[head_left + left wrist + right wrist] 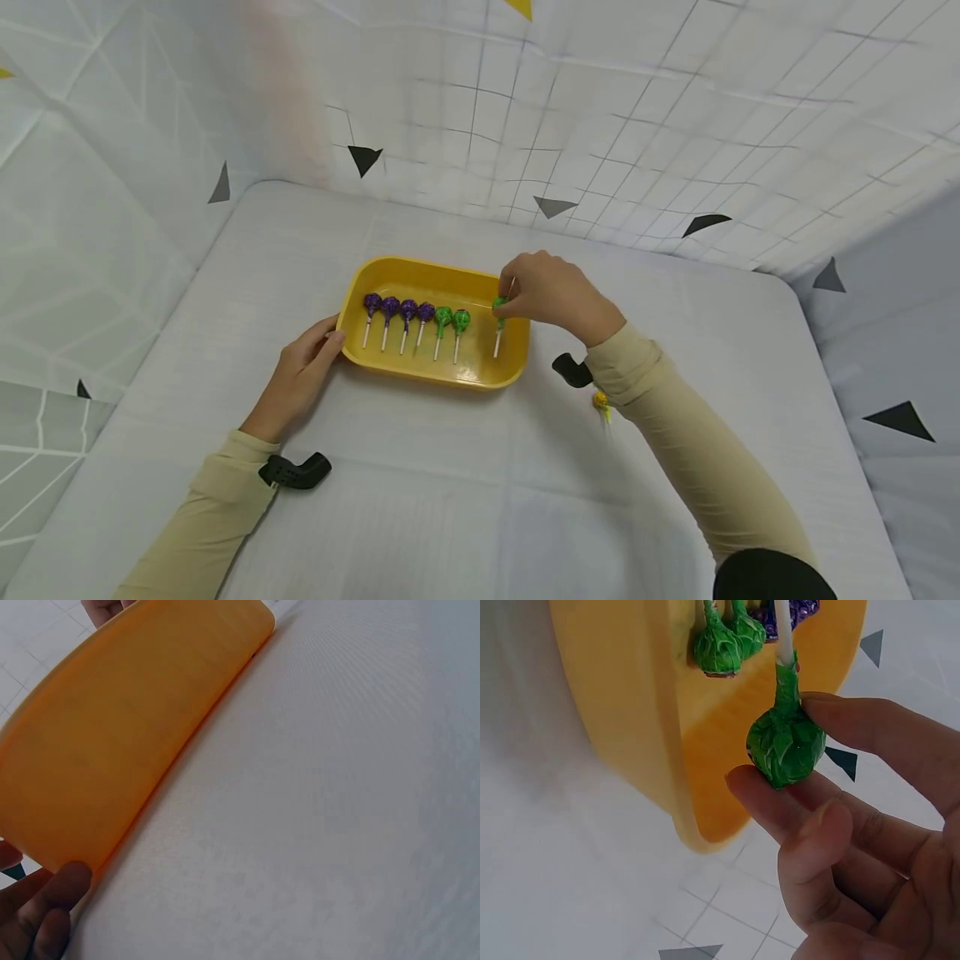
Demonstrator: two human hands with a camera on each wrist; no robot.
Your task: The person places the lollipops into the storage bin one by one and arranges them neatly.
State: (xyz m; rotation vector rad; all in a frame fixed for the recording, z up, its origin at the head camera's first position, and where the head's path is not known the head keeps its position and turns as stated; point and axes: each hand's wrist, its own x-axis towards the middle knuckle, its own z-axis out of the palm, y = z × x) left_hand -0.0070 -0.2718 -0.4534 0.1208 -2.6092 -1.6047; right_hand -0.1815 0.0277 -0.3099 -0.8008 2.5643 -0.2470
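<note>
A yellow tray (pixel 427 379) sits on the white table. My left hand (pixel 300 371) holds its left end, the thumb near the front corner; in the left wrist view my fingertips (pixel 69 883) touch the tray's outer wall. Over the right part of the tray, my right hand (pixel 555 293) pinches a green-wrapped lollipop (pixel 787 746) by its head, the white stick pointing toward the tray's front side. Inside the tray, several purple lollipops (pixel 408 310) and two green lollipops (pixel 443 317) lie in a row, sticks toward me.
A yellow lollipop (pixel 601 401) lies on the table (pixel 420 500), partly hidden by my right sleeve. Black wrist mounts (pixel 296 472) stick out from both cuffs. White sheets with lines and dark triangles (pixel 364 160) rise behind the table and at its sides.
</note>
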